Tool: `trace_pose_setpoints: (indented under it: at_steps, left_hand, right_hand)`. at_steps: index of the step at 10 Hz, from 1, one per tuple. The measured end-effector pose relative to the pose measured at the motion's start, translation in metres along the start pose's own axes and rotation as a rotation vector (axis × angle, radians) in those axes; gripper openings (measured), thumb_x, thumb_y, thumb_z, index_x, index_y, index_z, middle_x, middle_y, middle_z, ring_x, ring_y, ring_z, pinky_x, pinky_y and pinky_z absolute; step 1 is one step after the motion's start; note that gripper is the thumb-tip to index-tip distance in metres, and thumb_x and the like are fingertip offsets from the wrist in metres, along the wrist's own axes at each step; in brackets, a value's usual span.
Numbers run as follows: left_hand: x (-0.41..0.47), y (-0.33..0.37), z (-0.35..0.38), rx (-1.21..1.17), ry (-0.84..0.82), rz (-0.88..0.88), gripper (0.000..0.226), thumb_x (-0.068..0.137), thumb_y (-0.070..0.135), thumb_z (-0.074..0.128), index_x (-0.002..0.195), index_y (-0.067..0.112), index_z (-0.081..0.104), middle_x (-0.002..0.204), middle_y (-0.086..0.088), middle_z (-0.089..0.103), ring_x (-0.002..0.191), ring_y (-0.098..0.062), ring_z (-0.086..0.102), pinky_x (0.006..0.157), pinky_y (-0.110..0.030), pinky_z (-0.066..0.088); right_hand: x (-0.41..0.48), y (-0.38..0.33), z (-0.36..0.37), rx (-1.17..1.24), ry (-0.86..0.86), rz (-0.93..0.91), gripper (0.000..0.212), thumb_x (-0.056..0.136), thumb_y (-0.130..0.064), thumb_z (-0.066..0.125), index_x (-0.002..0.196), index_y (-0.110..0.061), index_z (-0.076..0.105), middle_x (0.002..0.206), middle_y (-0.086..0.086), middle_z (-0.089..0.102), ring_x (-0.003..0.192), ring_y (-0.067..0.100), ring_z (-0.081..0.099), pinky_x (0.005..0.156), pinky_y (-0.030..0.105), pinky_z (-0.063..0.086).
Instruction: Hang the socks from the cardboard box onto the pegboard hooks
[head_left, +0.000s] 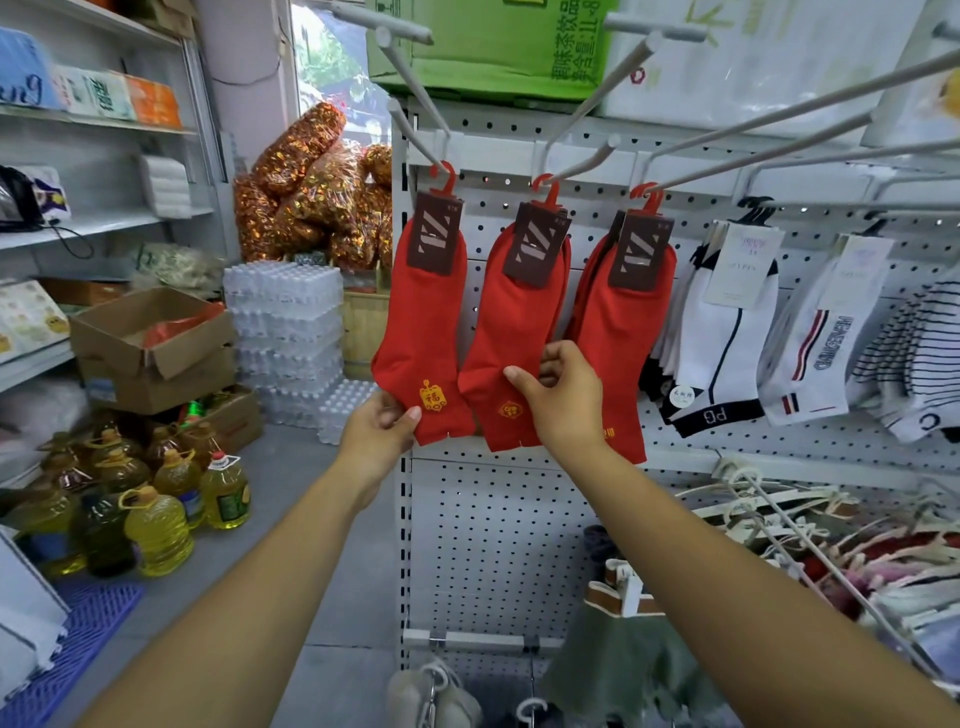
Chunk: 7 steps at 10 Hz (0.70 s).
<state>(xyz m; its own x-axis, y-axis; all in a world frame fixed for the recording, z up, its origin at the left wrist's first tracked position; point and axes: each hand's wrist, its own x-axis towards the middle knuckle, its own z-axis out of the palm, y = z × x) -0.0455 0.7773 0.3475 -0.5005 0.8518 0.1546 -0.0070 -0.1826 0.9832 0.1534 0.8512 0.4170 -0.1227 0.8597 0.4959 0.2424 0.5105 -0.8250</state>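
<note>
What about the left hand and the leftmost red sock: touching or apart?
Touching. The head view shows the left hand pinching the lower end of the leftmost red sock, thumb in front.

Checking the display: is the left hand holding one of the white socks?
No, the left hand pinches the lower end of the leftmost red sock, apart from the white socks.

Three red socks hang from pegboard hooks; the left hand pinches the leftmost toe, the right hand the middle.

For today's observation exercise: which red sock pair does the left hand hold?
The leftmost pair, with the big gold emblem; the left hand pinches its toe.
</note>
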Motion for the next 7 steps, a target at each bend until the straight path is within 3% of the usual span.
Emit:
trace_pose_setpoints:
  at_steps: [1, 2, 3, 4, 5, 6, 7]
  left_hand:
    - [-0.002, -0.003, 0.002, 0.026, 0.043, -0.031, 0.004, 0.101, 0.01, 0.06, 0.1, 0.013, 0.059, 0.1, -0.011, 0.071, 0.093, -0.023, 0.064, 0.083, -0.035, 0.053]
    - [-0.008, -0.005, 0.004, 0.04, 0.097, -0.051, 0.005, 0.1, 0.011, 0.062, 0.104, 0.014, 0.06, 0.104, -0.009, 0.072, 0.094, -0.021, 0.066, 0.076, -0.028, 0.052]
    - [-0.018, -0.008, 0.004, 0.075, 0.137, -0.073, 0.013, 0.1, 0.013, 0.063, 0.113, 0.01, 0.062, 0.109, -0.009, 0.07, 0.1, -0.022, 0.066, 0.077, -0.027, 0.049]
    - [-0.031, -0.007, 0.007, 0.101, 0.168, -0.087, 0.017, 0.099, 0.017, 0.065, 0.115, 0.011, 0.063, 0.113, -0.008, 0.069, 0.105, -0.022, 0.065, 0.089, -0.033, 0.048]
    - [-0.05, 0.001, 0.014, 0.135, 0.202, -0.074, 0.017, 0.097, 0.023, 0.068, 0.113, 0.017, 0.063, 0.111, -0.002, 0.067, 0.105, -0.018, 0.064, 0.088, -0.03, 0.048]
    - [-0.072, 0.007, 0.022, 0.189, 0.221, -0.031, 0.023, 0.095, 0.026, 0.07, 0.115, 0.017, 0.062, 0.114, 0.001, 0.065, 0.098, -0.007, 0.062, 0.077, -0.017, 0.045]
    - [-0.106, 0.01, 0.038, 0.238, 0.239, 0.021, 0.026, 0.095, 0.025, 0.07, 0.118, 0.015, 0.061, 0.115, 0.0, 0.064, 0.107, -0.016, 0.062, 0.079, -0.018, 0.046]
  right_hand:
    - [-0.003, 0.006, -0.002, -0.021, -0.012, 0.003, 0.033, 0.081, -0.022, 0.084, 0.097, -0.016, 0.056, 0.087, -0.001, 0.062, 0.071, 0.003, 0.053, 0.061, 0.009, 0.042]
    - [-0.007, 0.012, -0.006, -0.018, -0.026, -0.027, 0.033, 0.081, -0.02, 0.084, 0.099, -0.016, 0.056, 0.089, -0.001, 0.064, 0.076, 0.007, 0.059, 0.063, 0.01, 0.046]
    - [-0.015, 0.016, -0.012, -0.017, -0.037, -0.057, 0.042, 0.08, -0.018, 0.085, 0.107, -0.02, 0.053, 0.093, -0.015, 0.059, 0.083, -0.001, 0.059, 0.068, 0.007, 0.046]
    - [-0.023, 0.021, -0.023, -0.04, -0.07, -0.079, 0.056, 0.079, -0.019, 0.086, 0.123, -0.018, 0.052, 0.109, -0.009, 0.061, 0.098, 0.009, 0.059, 0.087, 0.02, 0.05]
    - [-0.033, 0.022, -0.04, -0.153, -0.092, -0.152, 0.066, 0.08, -0.025, 0.085, 0.134, -0.017, 0.049, 0.128, 0.0, 0.057, 0.116, 0.016, 0.055, 0.099, 0.028, 0.045]
    - [-0.045, 0.023, -0.058, -0.243, -0.099, -0.214, 0.071, 0.079, -0.028, 0.085, 0.138, -0.014, 0.048, 0.134, 0.002, 0.056, 0.128, 0.019, 0.048, 0.102, 0.023, 0.036]
    - [-0.069, 0.017, -0.083, -0.229, -0.128, -0.226, 0.074, 0.081, -0.028, 0.084, 0.143, -0.014, 0.046, 0.138, 0.005, 0.053, 0.13, 0.021, 0.046, 0.105, 0.023, 0.034]
